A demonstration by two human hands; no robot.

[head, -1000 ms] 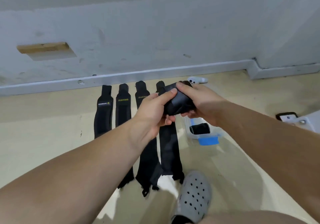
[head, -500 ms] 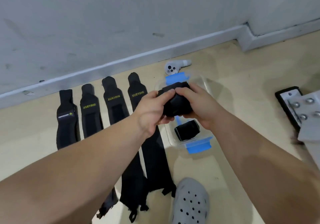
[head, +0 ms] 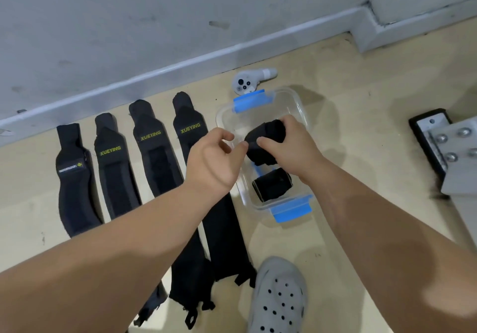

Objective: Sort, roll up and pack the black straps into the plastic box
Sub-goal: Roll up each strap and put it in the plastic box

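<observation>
Black rolled strap (head: 265,139) is in our right hand (head: 294,147), fingers wrapped round it, over the middle of the clear plastic box (head: 296,100). Our left hand (head: 211,159) is loose beside it, gripping nothing; fingertip contact unclear. We see a second roll (head: 272,187) in the box's near end. Four flat straps (head: 116,172) lie left of it.
</observation>
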